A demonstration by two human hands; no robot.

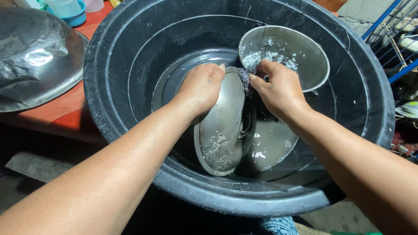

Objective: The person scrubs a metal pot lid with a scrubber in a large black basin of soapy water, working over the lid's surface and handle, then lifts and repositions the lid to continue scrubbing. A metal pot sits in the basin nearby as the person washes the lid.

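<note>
My left hand grips the upper rim of a round steel lid, holding it tilted on edge inside a big black plastic tub. Soap foam clings to the lid's lower part. My right hand presses a dark wire scrubber against the lid's top edge. Behind my right hand a steel bowl with suds leans against the tub's far wall. Murky water lies in the tub's bottom.
A large steel basin sits on an orange-red table at left, with blue and clear plastic cups behind it. A blue wire rack stands at right. Concrete floor shows below.
</note>
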